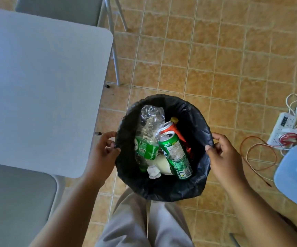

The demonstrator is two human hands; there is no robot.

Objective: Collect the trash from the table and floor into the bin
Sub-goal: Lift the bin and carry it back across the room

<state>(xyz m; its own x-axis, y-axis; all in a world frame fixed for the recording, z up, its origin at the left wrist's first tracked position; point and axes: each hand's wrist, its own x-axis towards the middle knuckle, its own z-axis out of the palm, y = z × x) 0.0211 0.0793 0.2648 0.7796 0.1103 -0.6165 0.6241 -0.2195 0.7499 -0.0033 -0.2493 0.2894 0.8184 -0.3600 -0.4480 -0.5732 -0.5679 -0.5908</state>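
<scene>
Both hands are on the bin (162, 190), one on each side. The left hand (106, 148) grips the left rim, its fingers curled over the edge of the black bag (195, 125) that lines the bin. The right hand (220, 154) grips the right rim, thumb on the inner side and fingers curled round the outside. Neither hand holds anything else.

The bin is just in front of the person's legs in light trousers (140, 227), beside the near right corner of the desk (37, 86). Cannot tell if it stands on the floor (233, 50) or is lifted.

Trash inside the bin:
- A crushed clear bottle (147, 136) with a green label lies on the left.
- A green can (175, 155) lies tilted just right of the bottle, touching it.
- A red can (169, 128) is behind the green can, partly under it.
- A yellow cap (174, 119) shows past the red can.
- A crumpled paper ball (154, 172) sits at the near side, next to something pale that is half hidden.

A grey chair seat (16, 202) is at lower left, under the desk edge. On the right of the floor are a white power strip (283, 131) with white cords, a looped red cable (258, 154) and a light blue fan base (295, 175).
</scene>
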